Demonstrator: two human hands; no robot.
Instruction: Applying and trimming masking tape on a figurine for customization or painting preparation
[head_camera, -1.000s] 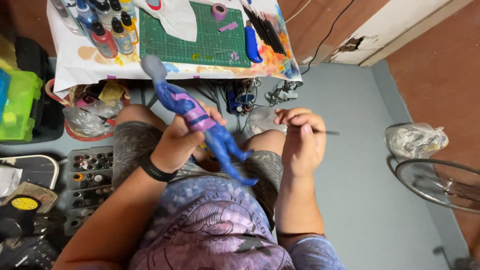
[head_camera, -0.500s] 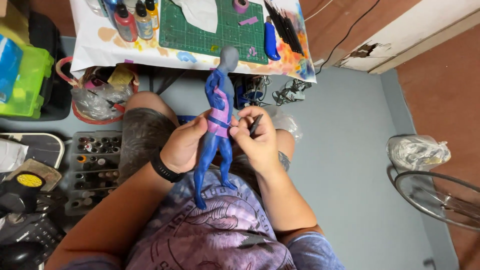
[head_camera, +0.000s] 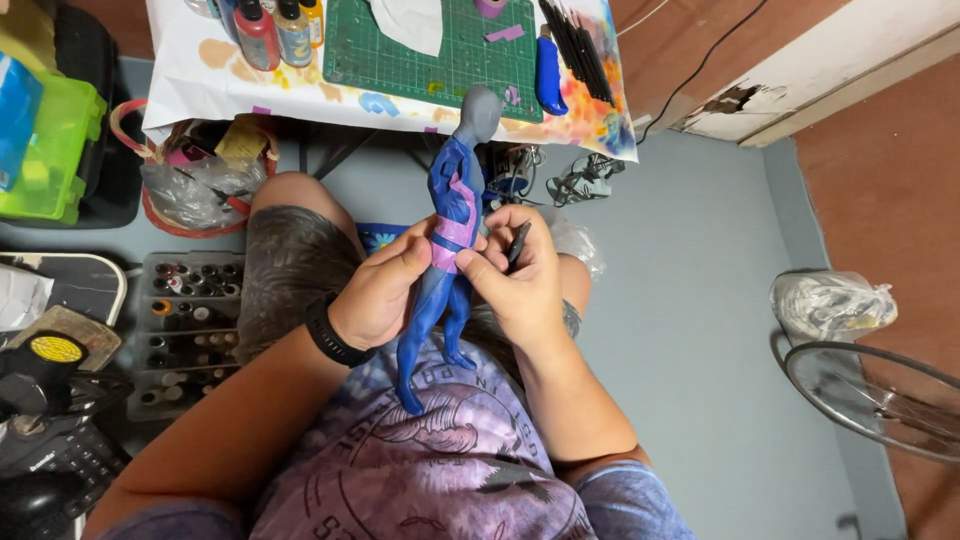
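your left hand (head_camera: 385, 290) grips the blue figure (head_camera: 445, 250) at its waist, head pointing away; your right hand (head_camera: 520, 275), pinching a dark brush (head_camera: 518, 243), touches it.

figurine (head_camera: 452, 215): tilted → upright | right hand (head_camera: 520, 280): apart → touching its waist

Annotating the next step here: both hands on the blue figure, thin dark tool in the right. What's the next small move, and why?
Probably tilt the thin dark tool tip down toward the pink waistband of the blue and pink humanoid figure with a grey head. The left hand grips the figure at the waist, and the right hand presses a thumb there while the tool points away from it.
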